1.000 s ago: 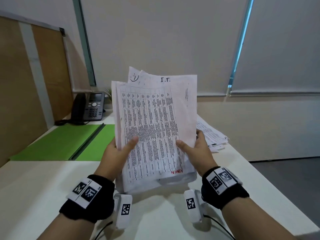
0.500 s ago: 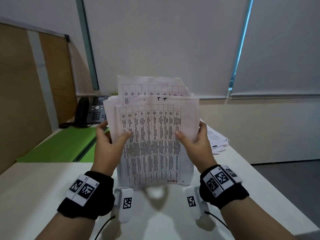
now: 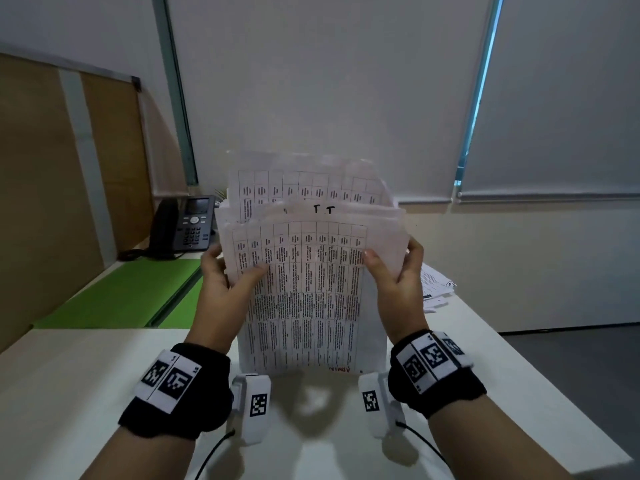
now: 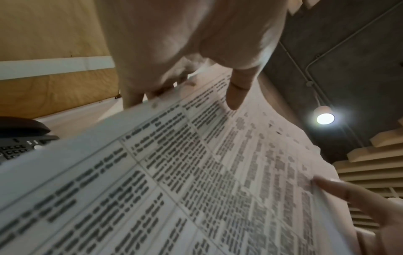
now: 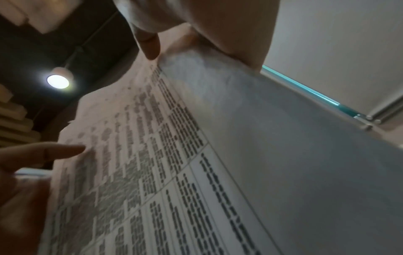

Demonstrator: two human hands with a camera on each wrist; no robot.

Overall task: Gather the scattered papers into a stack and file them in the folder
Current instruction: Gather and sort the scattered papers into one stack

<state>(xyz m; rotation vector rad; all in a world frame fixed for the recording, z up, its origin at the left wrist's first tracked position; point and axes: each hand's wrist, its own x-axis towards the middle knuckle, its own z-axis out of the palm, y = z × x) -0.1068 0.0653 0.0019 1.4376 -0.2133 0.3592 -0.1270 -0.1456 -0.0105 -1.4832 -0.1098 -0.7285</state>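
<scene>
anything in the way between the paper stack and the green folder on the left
Nothing visible. The paper stack stands upright on the white table, held at its sides by the left hand and right hand. The open green folder lies flat to its left with bare table between; the desk phone sits behind it.

Green folder (image 3: 114,296) left, phone (image 3: 188,226) behind; loose papers (image 3: 436,289) right.

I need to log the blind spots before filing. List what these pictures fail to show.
- Bottom edge of the paper stack: head view, whether it touches the table cannot be told.
- Printed text: blurred in both wrist views, too small in the head view.
- Left hand and right hand: fingers behind the stack are hidden.
- Green folder: right part hidden by the left hand and stack.
- Loose papers: mostly behind the right hand.
</scene>
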